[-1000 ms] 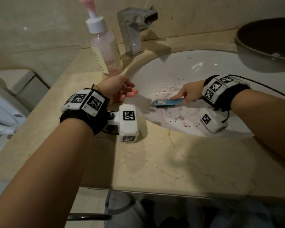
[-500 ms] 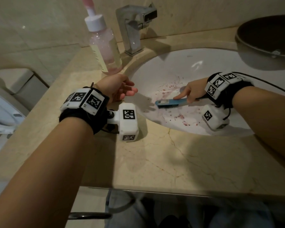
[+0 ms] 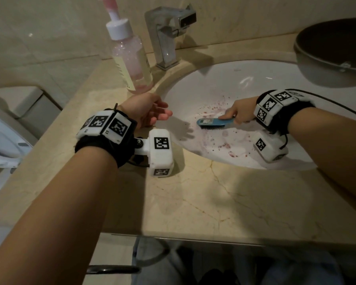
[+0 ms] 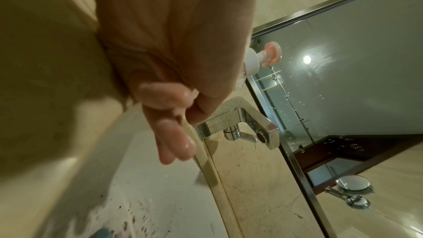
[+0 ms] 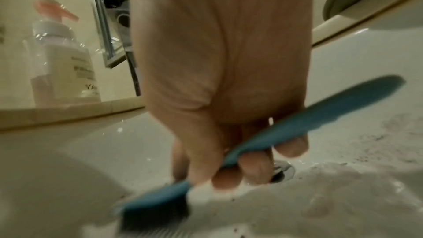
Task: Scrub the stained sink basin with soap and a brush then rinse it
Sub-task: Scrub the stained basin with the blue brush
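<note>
While the right hand [image 3: 242, 112] curls its fingers round the brush [image 3: 213, 122] handle, bristles down in the sink [image 3: 224, 79], stains lie toward five o'clock of the head; the left hand [image 3: 146, 112] hovers relaxed, empty.

The head camera looked forward and down over both forearms at the sink basin [image 3: 245, 79] and counter [image 3: 214, 202]. Each wrist camera sat low and close behind its palm, looking along the fingers. The left faced the faucet [image 4: 247, 120]; the right, somewhat blurred, faced the basin floor. All three shared the soap bottle [image 3: 132, 58].
</note>
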Demonstrator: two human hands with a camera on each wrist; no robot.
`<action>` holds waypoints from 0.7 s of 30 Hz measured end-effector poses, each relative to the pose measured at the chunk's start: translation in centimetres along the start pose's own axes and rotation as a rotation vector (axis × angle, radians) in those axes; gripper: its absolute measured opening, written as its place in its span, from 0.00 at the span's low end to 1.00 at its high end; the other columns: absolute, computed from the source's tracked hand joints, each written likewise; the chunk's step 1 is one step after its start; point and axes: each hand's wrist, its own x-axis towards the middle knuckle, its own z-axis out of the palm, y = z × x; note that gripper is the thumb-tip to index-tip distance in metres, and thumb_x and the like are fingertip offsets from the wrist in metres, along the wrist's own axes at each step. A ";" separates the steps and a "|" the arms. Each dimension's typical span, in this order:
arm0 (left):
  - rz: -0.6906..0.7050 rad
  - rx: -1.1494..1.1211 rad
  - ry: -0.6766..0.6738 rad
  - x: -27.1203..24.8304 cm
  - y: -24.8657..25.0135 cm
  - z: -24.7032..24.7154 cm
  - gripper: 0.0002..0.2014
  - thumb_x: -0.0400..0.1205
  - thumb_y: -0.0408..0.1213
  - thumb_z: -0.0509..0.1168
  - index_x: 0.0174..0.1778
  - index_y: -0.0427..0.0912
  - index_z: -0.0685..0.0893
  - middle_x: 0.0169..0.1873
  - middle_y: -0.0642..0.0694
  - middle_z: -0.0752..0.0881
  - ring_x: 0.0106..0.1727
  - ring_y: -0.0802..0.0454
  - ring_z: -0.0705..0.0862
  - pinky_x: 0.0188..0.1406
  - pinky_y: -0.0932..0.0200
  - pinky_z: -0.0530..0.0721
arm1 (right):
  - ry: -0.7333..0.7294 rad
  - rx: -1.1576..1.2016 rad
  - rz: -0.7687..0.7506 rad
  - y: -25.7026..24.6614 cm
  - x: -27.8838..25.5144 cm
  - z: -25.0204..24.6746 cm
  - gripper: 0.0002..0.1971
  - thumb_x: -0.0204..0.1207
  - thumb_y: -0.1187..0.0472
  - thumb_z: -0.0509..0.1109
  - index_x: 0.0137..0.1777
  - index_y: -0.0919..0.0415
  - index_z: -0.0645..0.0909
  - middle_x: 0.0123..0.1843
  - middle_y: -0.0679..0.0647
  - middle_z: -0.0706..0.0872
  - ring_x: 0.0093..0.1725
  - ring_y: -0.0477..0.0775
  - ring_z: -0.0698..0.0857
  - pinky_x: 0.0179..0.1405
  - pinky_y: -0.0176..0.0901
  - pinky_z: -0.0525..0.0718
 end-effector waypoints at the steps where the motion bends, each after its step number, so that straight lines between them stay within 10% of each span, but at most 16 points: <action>1: 0.000 0.004 0.002 0.0 0.0 0.0 0.12 0.86 0.35 0.50 0.38 0.42 0.74 0.16 0.52 0.85 0.12 0.65 0.78 0.06 0.77 0.64 | -0.083 0.065 -0.008 0.1 -0.2 -0.1 0.27 0.77 0.70 0.62 0.70 0.40 0.78 0.53 0.61 0.86 0.35 0.53 0.76 0.40 0.42 0.75; 4: 0.001 0.013 0.006 0.1 0.0 0.0 0.12 0.86 0.35 0.50 0.38 0.42 0.74 0.16 0.53 0.85 0.12 0.65 0.78 0.07 0.76 0.64 | -0.344 0.223 -0.073 -0.3 -1.6 -0.4 0.26 0.78 0.72 0.64 0.65 0.39 0.80 0.36 0.58 0.81 0.25 0.45 0.75 0.31 0.33 0.75; 8: -0.005 0.007 -0.005 0.0 0.1 0.0 0.11 0.85 0.34 0.50 0.38 0.42 0.74 0.16 0.52 0.85 0.12 0.65 0.78 0.06 0.76 0.64 | -0.185 0.147 -0.044 -0.9 -0.8 -0.3 0.26 0.78 0.69 0.63 0.71 0.42 0.77 0.32 0.52 0.81 0.27 0.46 0.75 0.32 0.33 0.74; 14: -0.004 0.027 0.003 -0.2 0.1 0.1 0.11 0.85 0.34 0.51 0.38 0.42 0.74 0.17 0.53 0.86 0.12 0.65 0.78 0.07 0.77 0.65 | 0.123 -0.085 0.131 -1.3 1.4 1.0 0.21 0.87 0.54 0.53 0.73 0.67 0.71 0.61 0.65 0.81 0.52 0.62 0.81 0.51 0.41 0.74; 18: -0.003 0.023 0.007 -0.4 0.1 0.1 0.11 0.85 0.34 0.50 0.39 0.42 0.74 0.17 0.53 0.86 0.13 0.65 0.78 0.07 0.77 0.64 | 0.139 -0.191 0.130 -0.5 2.0 1.3 0.22 0.83 0.59 0.60 0.76 0.62 0.69 0.64 0.64 0.82 0.59 0.65 0.84 0.62 0.49 0.82; 21: -0.005 0.022 0.007 -0.5 0.2 0.1 0.11 0.85 0.34 0.50 0.39 0.42 0.74 0.17 0.53 0.86 0.12 0.65 0.78 0.07 0.77 0.65 | 0.019 -0.020 0.043 -0.1 1.4 0.9 0.25 0.80 0.65 0.62 0.75 0.43 0.71 0.52 0.59 0.85 0.45 0.57 0.84 0.47 0.43 0.80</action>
